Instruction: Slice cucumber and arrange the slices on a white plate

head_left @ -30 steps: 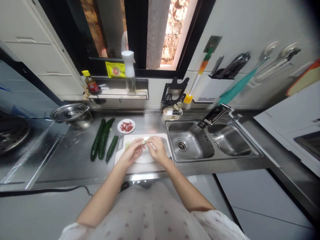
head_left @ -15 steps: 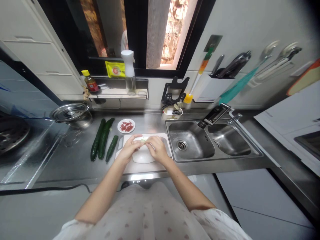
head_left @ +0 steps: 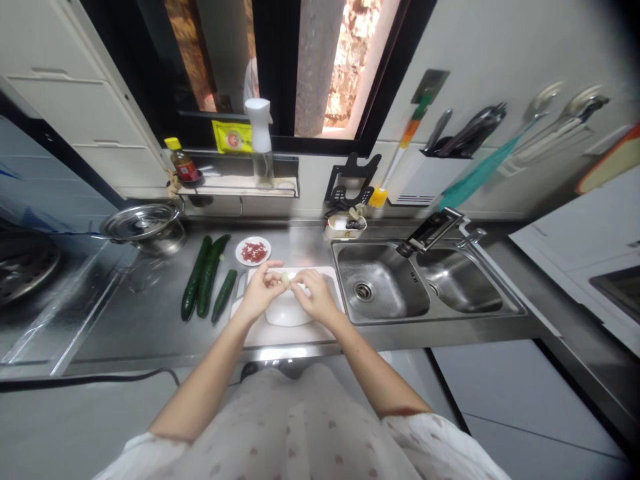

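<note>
Over a white bowl [head_left: 289,313], my left hand [head_left: 263,290] pinches a small pale-green piece [head_left: 285,277] between thumb and fingers. Its exact kind is too small to tell. My right hand [head_left: 316,297] is closed with its fingertips right beside that piece; what they grip is hidden. The bowl stands on a white cutting board [head_left: 253,333] with grey corners. Beyond my left hand sits a white plate [head_left: 239,256] with chopped red bits [head_left: 254,251]. Several cucumbers [head_left: 209,273] lie to the left of the board.
A double steel sink [head_left: 387,293] with a black faucet [head_left: 429,231] is right of the board. At the back left stands a lidded pot [head_left: 143,230]. A small shelf [head_left: 230,185] holds a sauce bottle [head_left: 185,165] and a spray bottle [head_left: 261,143]. A knife holder [head_left: 425,177] hangs on the wall.
My fingertips have shifted slightly and the pale-green piece shows more clearly between them. My left index finger is lifted higher. The camera view has moved a little.
</note>
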The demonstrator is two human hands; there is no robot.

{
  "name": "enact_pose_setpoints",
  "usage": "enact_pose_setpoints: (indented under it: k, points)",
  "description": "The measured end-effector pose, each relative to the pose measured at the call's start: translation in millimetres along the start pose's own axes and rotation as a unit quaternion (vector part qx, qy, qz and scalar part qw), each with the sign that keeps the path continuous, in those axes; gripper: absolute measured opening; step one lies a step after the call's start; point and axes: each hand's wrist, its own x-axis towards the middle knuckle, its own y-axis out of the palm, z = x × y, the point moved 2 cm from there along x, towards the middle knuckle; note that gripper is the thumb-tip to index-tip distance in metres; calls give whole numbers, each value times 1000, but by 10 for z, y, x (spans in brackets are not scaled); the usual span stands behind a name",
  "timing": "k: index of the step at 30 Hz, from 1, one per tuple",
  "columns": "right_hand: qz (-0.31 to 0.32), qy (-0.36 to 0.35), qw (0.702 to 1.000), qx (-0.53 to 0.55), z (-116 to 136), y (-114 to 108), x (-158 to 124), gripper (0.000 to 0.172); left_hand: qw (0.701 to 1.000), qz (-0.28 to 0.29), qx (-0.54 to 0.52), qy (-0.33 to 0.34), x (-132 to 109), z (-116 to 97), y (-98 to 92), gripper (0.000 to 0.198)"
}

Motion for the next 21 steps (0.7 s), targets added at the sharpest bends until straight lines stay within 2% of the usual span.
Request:
enact_pose_setpoints:
  k: [5,10,15,21]
  points:
    - [-10,43,998,34,-41,6,0,17,999,3,38,24,5,-36,29,51]
    - [-17,75,996,43,-153,25,-34,14,999,7,42,35,83,149,73,48]
    - [17,143,987,73,-416,101,-144,14,999,31,12,30,214,521,139,45]
    - [100,239,964,59,-817,256,-373,15,999,43,23,-19,361,1152,240,34]
